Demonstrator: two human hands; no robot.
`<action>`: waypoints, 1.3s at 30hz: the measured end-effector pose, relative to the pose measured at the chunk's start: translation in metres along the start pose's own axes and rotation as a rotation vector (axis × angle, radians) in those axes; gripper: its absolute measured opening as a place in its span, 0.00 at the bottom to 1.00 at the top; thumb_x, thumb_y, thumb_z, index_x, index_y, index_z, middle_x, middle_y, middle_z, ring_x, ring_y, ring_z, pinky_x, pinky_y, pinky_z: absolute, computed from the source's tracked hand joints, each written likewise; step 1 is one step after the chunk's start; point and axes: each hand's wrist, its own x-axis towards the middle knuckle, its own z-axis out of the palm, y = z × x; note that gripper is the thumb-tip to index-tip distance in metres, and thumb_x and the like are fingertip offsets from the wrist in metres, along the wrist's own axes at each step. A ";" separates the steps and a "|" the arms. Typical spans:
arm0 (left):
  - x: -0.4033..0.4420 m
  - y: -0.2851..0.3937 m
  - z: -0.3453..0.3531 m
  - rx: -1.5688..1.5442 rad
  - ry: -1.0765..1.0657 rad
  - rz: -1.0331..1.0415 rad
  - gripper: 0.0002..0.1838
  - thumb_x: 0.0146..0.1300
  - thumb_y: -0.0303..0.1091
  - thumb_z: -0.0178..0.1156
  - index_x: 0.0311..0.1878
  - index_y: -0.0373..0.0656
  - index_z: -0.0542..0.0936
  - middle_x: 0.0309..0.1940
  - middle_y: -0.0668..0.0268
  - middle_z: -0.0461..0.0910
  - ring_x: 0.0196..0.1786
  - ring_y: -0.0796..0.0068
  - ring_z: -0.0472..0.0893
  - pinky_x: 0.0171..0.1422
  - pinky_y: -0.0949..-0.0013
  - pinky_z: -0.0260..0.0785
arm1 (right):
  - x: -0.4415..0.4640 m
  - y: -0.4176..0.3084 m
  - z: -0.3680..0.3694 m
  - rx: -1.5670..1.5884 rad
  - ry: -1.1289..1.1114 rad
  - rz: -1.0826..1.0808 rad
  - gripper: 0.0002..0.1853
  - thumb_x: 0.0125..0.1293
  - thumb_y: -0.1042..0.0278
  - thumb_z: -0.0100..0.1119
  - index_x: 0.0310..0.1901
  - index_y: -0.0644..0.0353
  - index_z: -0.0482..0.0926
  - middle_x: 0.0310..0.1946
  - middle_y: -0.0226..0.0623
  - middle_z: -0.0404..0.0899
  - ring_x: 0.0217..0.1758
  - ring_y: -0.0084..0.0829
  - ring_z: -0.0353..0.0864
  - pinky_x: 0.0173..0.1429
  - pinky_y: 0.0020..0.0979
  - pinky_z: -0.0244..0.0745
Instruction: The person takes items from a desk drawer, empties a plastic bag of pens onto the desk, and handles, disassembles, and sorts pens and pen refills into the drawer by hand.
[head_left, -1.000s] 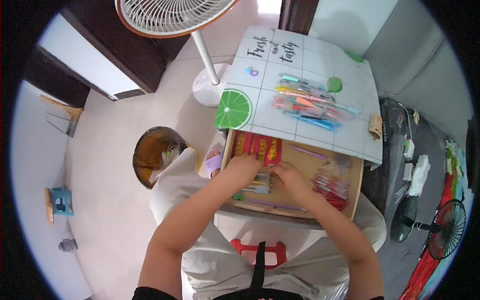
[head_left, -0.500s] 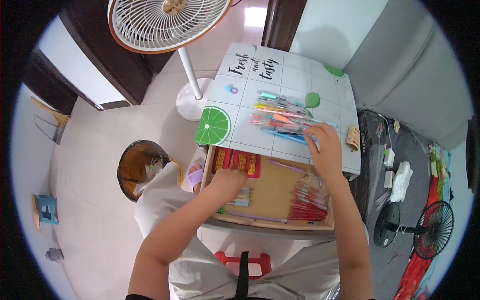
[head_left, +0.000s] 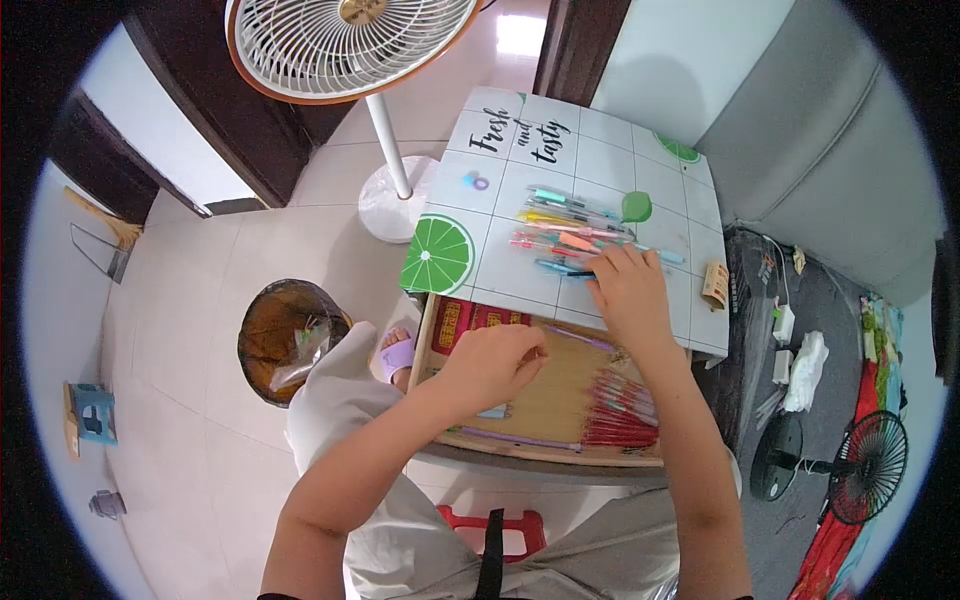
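A pile of pens (head_left: 572, 228) in several colours lies on the white tabletop (head_left: 510, 185). My right hand (head_left: 634, 295) is at the near side of the pile, its curled fingers closed on a pen with a blue and black barrel (head_left: 563, 269). My left hand (head_left: 497, 362) hangs above the open drawer (head_left: 545, 400), fingers curled together, and nothing shows in them. Inside the drawer are red packets (head_left: 478, 318) at the back left, a bundle of red pens (head_left: 618, 412) at the right, and light-coloured pens (head_left: 495, 411) partly hidden under my left forearm.
A white standing fan (head_left: 385, 140) is behind the table at the left. On the floor stands a bin (head_left: 262, 345) with plastic in it. A small cardboard piece (head_left: 714, 284) sits at the tabletop's right edge. Beyond it, a black fan (head_left: 862, 467) and white adapters (head_left: 783, 325) rest on a dark surface.
My left hand has risen from the left part of the drawer and moved right, towards the tabletop. My right hand has shifted slightly left and nearer along the pens.
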 end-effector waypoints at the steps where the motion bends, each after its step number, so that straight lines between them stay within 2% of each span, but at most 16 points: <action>1: 0.001 0.003 -0.001 -0.044 0.040 -0.017 0.07 0.56 0.32 0.59 0.36 0.41 0.76 0.30 0.59 0.79 0.36 0.59 0.80 0.39 0.62 0.72 | 0.000 0.000 0.000 -0.013 0.000 0.002 0.09 0.51 0.66 0.61 0.35 0.56 0.77 0.34 0.30 0.74 0.44 0.30 0.72 0.47 0.34 0.62; 3: 0.003 0.005 -0.002 -0.089 0.078 -0.033 0.06 0.56 0.31 0.59 0.35 0.40 0.77 0.29 0.59 0.79 0.35 0.60 0.80 0.39 0.64 0.72 | 0.000 0.001 0.002 0.001 -0.013 0.009 0.09 0.50 0.67 0.61 0.35 0.56 0.77 0.34 0.30 0.74 0.44 0.30 0.72 0.48 0.34 0.62; 8: 0.008 0.007 -0.007 -0.475 0.168 -0.206 0.06 0.60 0.29 0.59 0.36 0.36 0.77 0.28 0.66 0.80 0.32 0.81 0.78 0.38 0.75 0.71 | -0.003 -0.006 -0.017 0.167 0.103 0.077 0.09 0.54 0.69 0.61 0.37 0.58 0.78 0.33 0.30 0.77 0.40 0.29 0.75 0.46 0.31 0.64; 9: 0.009 0.007 -0.009 -0.475 0.165 -0.205 0.06 0.60 0.29 0.59 0.36 0.36 0.77 0.28 0.66 0.80 0.32 0.81 0.78 0.38 0.75 0.71 | -0.007 -0.012 -0.029 0.783 0.093 0.381 0.09 0.56 0.70 0.60 0.38 0.61 0.78 0.33 0.32 0.79 0.38 0.27 0.76 0.44 0.29 0.66; 10: 0.008 0.007 -0.011 -0.668 0.186 -0.234 0.06 0.60 0.29 0.59 0.38 0.36 0.78 0.30 0.67 0.80 0.34 0.82 0.78 0.40 0.77 0.71 | -0.012 -0.018 -0.040 1.398 0.077 0.686 0.09 0.58 0.71 0.60 0.40 0.63 0.79 0.32 0.33 0.80 0.35 0.25 0.78 0.42 0.26 0.68; 11: 0.007 0.009 -0.013 -0.861 0.207 -0.263 0.07 0.61 0.29 0.59 0.40 0.35 0.78 0.32 0.67 0.80 0.36 0.83 0.78 0.42 0.78 0.70 | -0.018 -0.023 -0.049 1.398 0.078 0.690 0.09 0.58 0.71 0.60 0.40 0.63 0.79 0.32 0.33 0.80 0.35 0.25 0.78 0.42 0.26 0.68; 13: 0.006 0.021 -0.022 -0.934 0.209 -0.234 0.09 0.61 0.29 0.59 0.43 0.35 0.78 0.34 0.66 0.80 0.38 0.81 0.78 0.44 0.77 0.70 | -0.029 -0.032 -0.066 1.892 -0.045 0.781 0.10 0.60 0.71 0.59 0.41 0.68 0.78 0.30 0.36 0.81 0.32 0.24 0.79 0.38 0.22 0.70; 17: 0.002 0.060 -0.042 -1.156 0.212 -0.149 0.16 0.60 0.28 0.59 0.52 0.36 0.75 0.36 0.65 0.80 0.41 0.78 0.78 0.48 0.75 0.70 | -0.047 -0.049 -0.088 2.080 -0.188 0.806 0.11 0.60 0.71 0.60 0.41 0.69 0.78 0.31 0.38 0.81 0.34 0.27 0.79 0.38 0.25 0.72; 23: -0.002 0.060 -0.036 -1.309 0.095 -0.046 0.19 0.58 0.27 0.59 0.54 0.36 0.73 0.36 0.63 0.80 0.42 0.77 0.79 0.49 0.73 0.70 | -0.061 -0.058 -0.089 2.341 -0.383 0.831 0.11 0.62 0.71 0.57 0.43 0.69 0.77 0.33 0.40 0.80 0.36 0.28 0.80 0.40 0.27 0.76; 27: 0.003 0.051 -0.031 -1.328 0.083 -0.051 0.16 0.58 0.28 0.60 0.50 0.35 0.76 0.36 0.63 0.80 0.40 0.77 0.79 0.47 0.74 0.71 | -0.076 -0.067 -0.077 2.267 -0.385 0.876 0.11 0.63 0.71 0.56 0.44 0.68 0.77 0.34 0.38 0.80 0.36 0.27 0.80 0.43 0.27 0.75; 29: 0.004 0.040 -0.033 -1.188 -0.061 -0.259 0.13 0.57 0.28 0.61 0.45 0.35 0.78 0.34 0.64 0.81 0.36 0.78 0.80 0.43 0.75 0.72 | -0.086 -0.074 -0.068 2.104 -0.479 0.886 0.11 0.63 0.71 0.56 0.45 0.67 0.76 0.34 0.37 0.80 0.37 0.27 0.80 0.45 0.27 0.74; 31: 0.005 0.026 -0.030 -1.171 -0.089 -0.309 0.09 0.58 0.28 0.61 0.41 0.36 0.80 0.32 0.66 0.81 0.35 0.80 0.79 0.41 0.78 0.71 | -0.096 -0.081 -0.059 2.102 -0.467 0.967 0.10 0.62 0.72 0.57 0.43 0.66 0.77 0.34 0.37 0.80 0.37 0.26 0.79 0.45 0.26 0.73; 33: 0.007 0.012 -0.023 -1.006 -0.070 -0.314 0.08 0.58 0.28 0.61 0.39 0.36 0.80 0.31 0.66 0.81 0.34 0.81 0.79 0.41 0.79 0.71 | -0.105 -0.083 -0.046 2.100 -0.461 1.044 0.09 0.61 0.73 0.58 0.41 0.66 0.77 0.33 0.37 0.80 0.37 0.26 0.79 0.44 0.25 0.72; 36: 0.009 0.008 -0.023 -1.010 0.121 -0.333 0.08 0.60 0.31 0.61 0.38 0.37 0.79 0.29 0.64 0.81 0.32 0.80 0.79 0.40 0.77 0.72 | -0.126 -0.069 -0.017 1.845 -0.520 0.983 0.07 0.60 0.74 0.58 0.40 0.65 0.77 0.35 0.35 0.80 0.36 0.24 0.79 0.42 0.25 0.73; 38: 0.011 0.001 -0.026 -1.023 0.238 -0.338 0.07 0.61 0.32 0.60 0.38 0.38 0.78 0.28 0.66 0.80 0.32 0.81 0.78 0.40 0.77 0.71 | -0.138 -0.046 0.014 1.032 -0.461 0.692 0.10 0.58 0.72 0.58 0.43 0.59 0.79 0.35 0.42 0.81 0.37 0.35 0.80 0.45 0.30 0.73; 39: 0.012 0.000 -0.027 -1.027 0.243 -0.338 0.07 0.61 0.32 0.60 0.38 0.38 0.78 0.28 0.66 0.80 0.32 0.81 0.78 0.40 0.77 0.71 | -0.142 -0.034 0.029 0.809 -0.370 0.675 0.10 0.58 0.72 0.58 0.42 0.58 0.80 0.34 0.45 0.80 0.37 0.40 0.80 0.44 0.33 0.74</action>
